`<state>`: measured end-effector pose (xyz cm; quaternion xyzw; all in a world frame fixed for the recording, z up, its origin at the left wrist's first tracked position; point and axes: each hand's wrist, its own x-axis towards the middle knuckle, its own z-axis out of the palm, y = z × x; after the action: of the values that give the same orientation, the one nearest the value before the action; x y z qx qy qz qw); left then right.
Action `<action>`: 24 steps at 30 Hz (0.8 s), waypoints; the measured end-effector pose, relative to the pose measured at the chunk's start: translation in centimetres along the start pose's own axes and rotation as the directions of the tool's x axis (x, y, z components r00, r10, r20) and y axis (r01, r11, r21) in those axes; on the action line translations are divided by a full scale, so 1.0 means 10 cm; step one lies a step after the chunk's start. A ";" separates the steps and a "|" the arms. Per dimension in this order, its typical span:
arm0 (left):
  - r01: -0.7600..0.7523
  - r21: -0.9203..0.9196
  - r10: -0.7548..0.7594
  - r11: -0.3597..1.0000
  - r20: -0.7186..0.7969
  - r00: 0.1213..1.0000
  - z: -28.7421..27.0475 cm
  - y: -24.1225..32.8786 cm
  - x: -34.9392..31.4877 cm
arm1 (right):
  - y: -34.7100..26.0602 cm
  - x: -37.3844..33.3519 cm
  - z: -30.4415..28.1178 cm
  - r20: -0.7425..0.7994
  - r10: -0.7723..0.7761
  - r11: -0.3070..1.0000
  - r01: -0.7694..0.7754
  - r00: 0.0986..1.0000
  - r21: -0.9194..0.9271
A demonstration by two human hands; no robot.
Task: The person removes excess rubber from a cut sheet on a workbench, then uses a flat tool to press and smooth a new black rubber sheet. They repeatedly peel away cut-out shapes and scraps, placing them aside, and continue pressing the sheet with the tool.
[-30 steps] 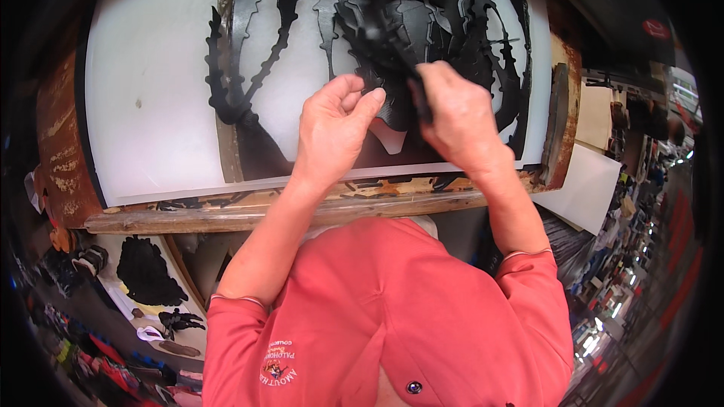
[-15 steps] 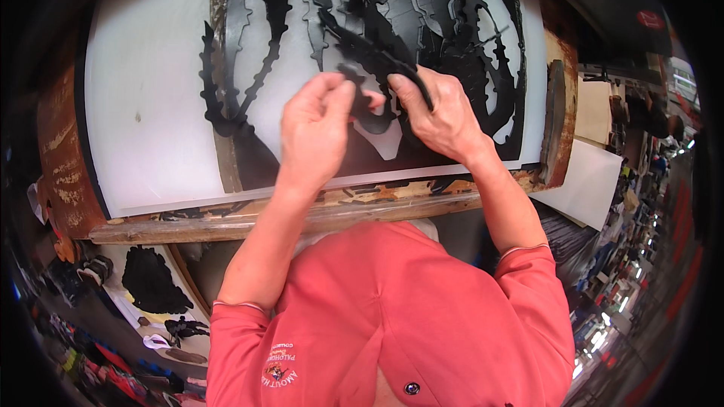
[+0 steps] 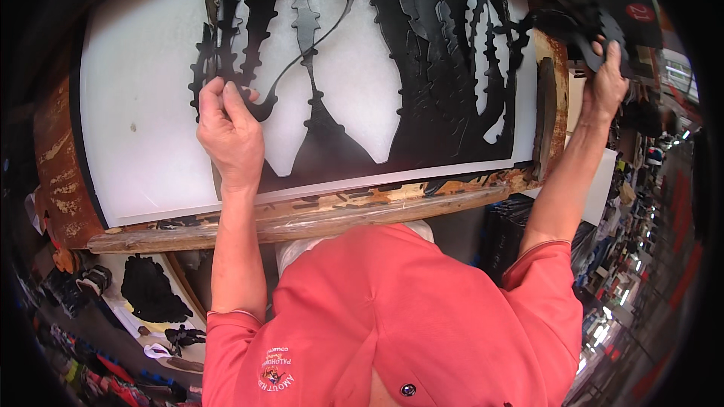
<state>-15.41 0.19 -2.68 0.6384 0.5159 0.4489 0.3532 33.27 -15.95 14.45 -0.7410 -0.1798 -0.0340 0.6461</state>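
My left hand (image 3: 230,132) pinches a curved black cut piece (image 3: 259,110) with notched edges over the left part of the work board. Beneath lies a thin black sheet (image 3: 332,136), leather-like, with long leaf-shaped openings cut through it to the white board (image 3: 151,98). My right hand (image 3: 607,79) is stretched out past the board's right edge. Its fingers are closed on several black notched cut pieces (image 3: 577,30), whose left ends reach back over the board's corner. Their exact number is hard to make out.
A worn wooden rail (image 3: 317,224) runs along the near edge of the board. At lower left, a low surface carries a black piece (image 3: 153,290) and small items. A white sheet (image 3: 596,194) stands beyond the right edge. Crowded shop goods fill the far right.
My hands have moved apart from the middle. The left went left with a curved piece; the right swung out past the right edge with black pieces, uncovering more of the sheet's openings.
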 end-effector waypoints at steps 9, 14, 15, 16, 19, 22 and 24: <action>-0.441 0.153 0.431 0.884 0.095 0.897 0.03 0.70 -0.35 | 0.28 -1.06 -0.18 0.561 -0.409 0.348 0.691 0.720 -0.633; 0.434 -0.125 -0.203 0.892 0.748 0.632 0.47 1.16 -0.92 | 0.50 -2.01 0.09 0.819 -0.318 0.480 0.826 0.478 -0.296; 0.468 -0.180 -0.207 0.865 0.722 0.661 0.49 1.18 -0.92 | 0.48 -2.04 0.07 0.821 -0.312 0.487 0.822 0.478 -0.294; 0.532 -0.185 -0.259 0.826 0.714 0.650 0.52 1.19 -0.89 | 0.48 -2.08 0.07 0.827 -0.303 0.494 0.820 0.473 -0.288; 0.621 -0.143 -0.317 0.771 0.760 0.568 0.61 1.19 -0.68 | 0.44 -2.10 0.01 0.833 -0.264 0.518 0.800 0.486 -0.303; 0.591 0.069 -0.355 0.804 0.852 0.384 0.67 1.21 -0.51 | 0.44 -2.20 0.01 0.850 -0.315 0.562 0.804 0.423 -0.192; 0.575 0.097 -0.350 0.813 0.870 0.348 0.72 1.22 -0.47 | 0.48 -2.27 0.03 0.850 -0.320 0.570 0.802 0.418 -0.180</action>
<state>-4.79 -6.99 4.97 0.5546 0.3754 0.0069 0.7426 13.49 -21.17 3.40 -0.7256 -0.6571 -0.0099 0.2042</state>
